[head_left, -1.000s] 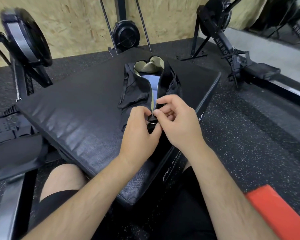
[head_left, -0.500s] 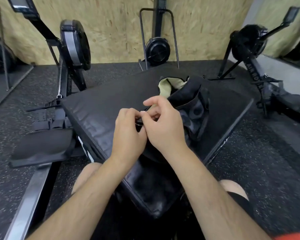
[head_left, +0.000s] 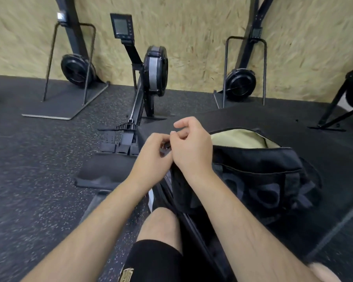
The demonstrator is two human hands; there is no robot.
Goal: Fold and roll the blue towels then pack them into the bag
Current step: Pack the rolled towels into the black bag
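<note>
2 hands | left [head_left: 152, 157], right [head_left: 192, 148] pinch bag [head_left: 253, 169] end | bag body rightward

Our left hand [head_left: 153, 157] and right hand [head_left: 192, 148] meet at the near end of the black fabric bag with pale yellow lining [head_left: 259, 165], fingertips pinching its small dark zip fitting [head_left: 166, 147]. Bag stretches to 3 o'clock on the black padded vinyl block [head_left: 253, 119], mouth gaping. Black rowing machine [head_left: 155, 72] at 12 o'clock.
</note>
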